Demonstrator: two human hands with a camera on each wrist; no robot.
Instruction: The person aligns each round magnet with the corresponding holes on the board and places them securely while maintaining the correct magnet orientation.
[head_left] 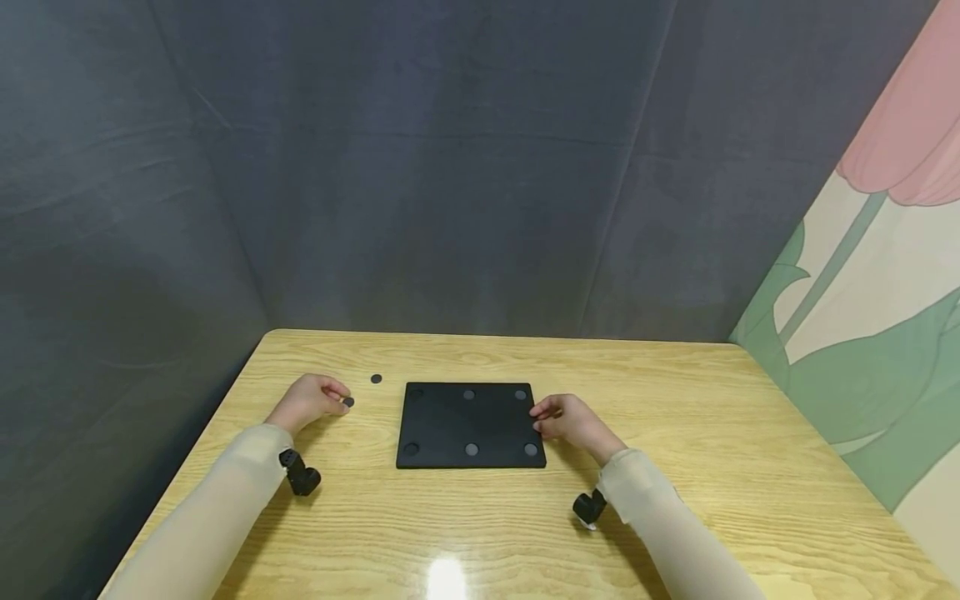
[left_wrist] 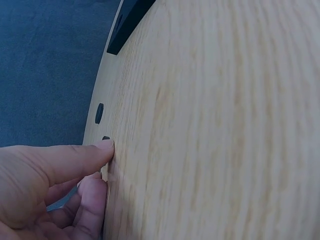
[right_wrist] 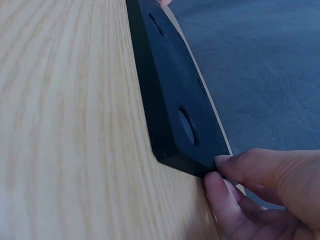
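A flat black rectangular plate [head_left: 468,425] lies on the wooden table, with several round recesses in its top. The two recesses at its left end look black, the others greyer. My right hand [head_left: 573,423] holds the plate's right edge between thumb and fingertips, near a corner in the right wrist view. Left of the plate, my left hand [head_left: 311,402] pinches a small dark disc [head_left: 348,402] at the table top. In the left wrist view the thumb and fingertips hide most of this disc. A second dark disc [head_left: 377,378] lies just beyond, touched by neither hand.
The light wooden table [head_left: 675,400] reaches back to a dark grey curtain [head_left: 450,167], which also hangs along the left side. A wall with painted flowers [head_left: 885,333] stands at the right. Each forearm carries a small black wrist camera [head_left: 303,478].
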